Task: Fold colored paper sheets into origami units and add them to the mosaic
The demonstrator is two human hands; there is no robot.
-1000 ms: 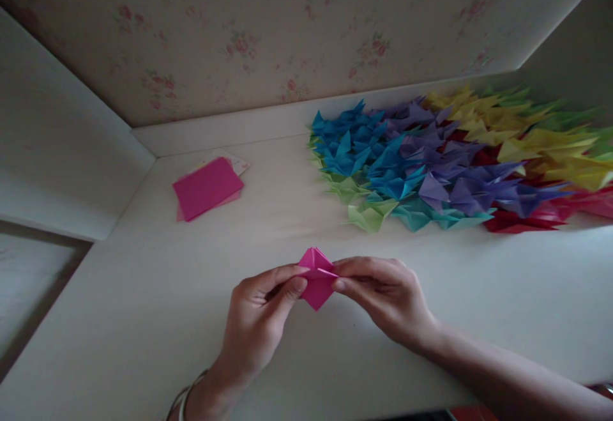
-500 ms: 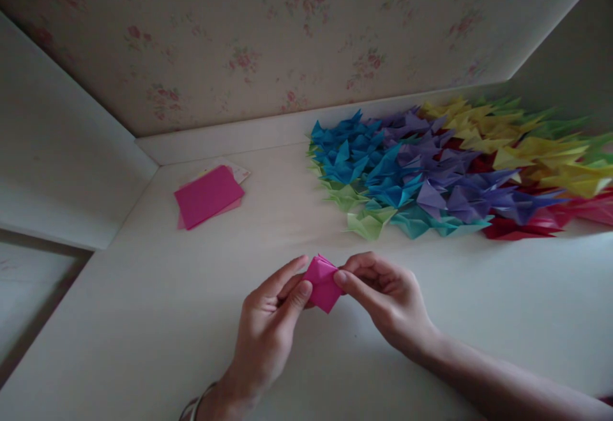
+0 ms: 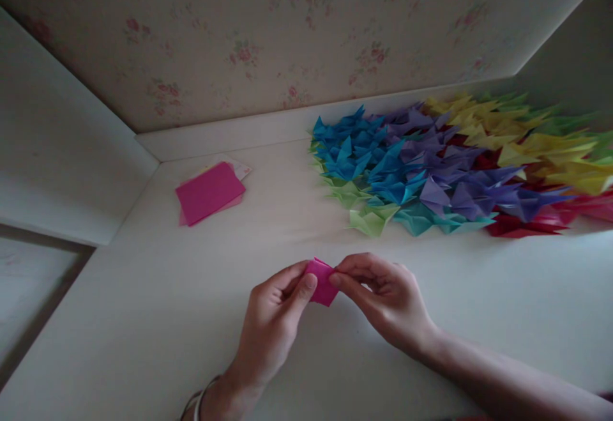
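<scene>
A small piece of folded pink origami paper [image 3: 324, 289] is held above the white tabletop between both hands. My left hand [image 3: 274, 319] pinches its left side, thumb lying across the front and fingers behind. On the right edge, the thumb and index finger of my right hand [image 3: 385, 296] grip the paper; the other fingers are curled. Part of the paper is covered by the thumbs, so its exact folds are hard to make out.
Many folded paper cranes [image 3: 431, 172] in blue, purple, yellow, green, teal and red lie grouped at the back right. At the back left rests a stack of pink paper sheets [image 3: 211, 192]. A flowered wall [image 3: 268, 89] rises behind the white table [image 3: 143, 319].
My left fingers have come in closer, the index finger now against the paper's top left edge. The left thumb has moved further over the front. The paper has turned slightly.
</scene>
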